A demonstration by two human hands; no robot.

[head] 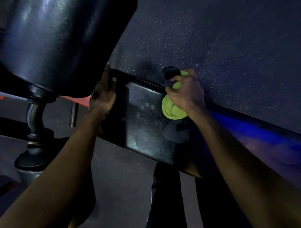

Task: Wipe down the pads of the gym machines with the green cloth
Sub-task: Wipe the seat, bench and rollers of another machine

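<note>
Your right hand (186, 91) grips the bunched bright-green cloth (172, 111) at the far right edge of the small glossy black vinyl pad (142, 117), and your left hand (102, 95) clasps its left edge. Balled this tight, the cloth could skip the mid-pad smears or slide off the edge.

VIEWS: one, head, wide-angle | MOUNT: on the person's head, above the left forearm (59, 170) and right forearm (238, 159), which enter from the bottom edge | FACING: forward and down | RANGE: near; small black pad (142, 117) fills the centre, speckled floor (234, 48) behind it at upper right
</note>
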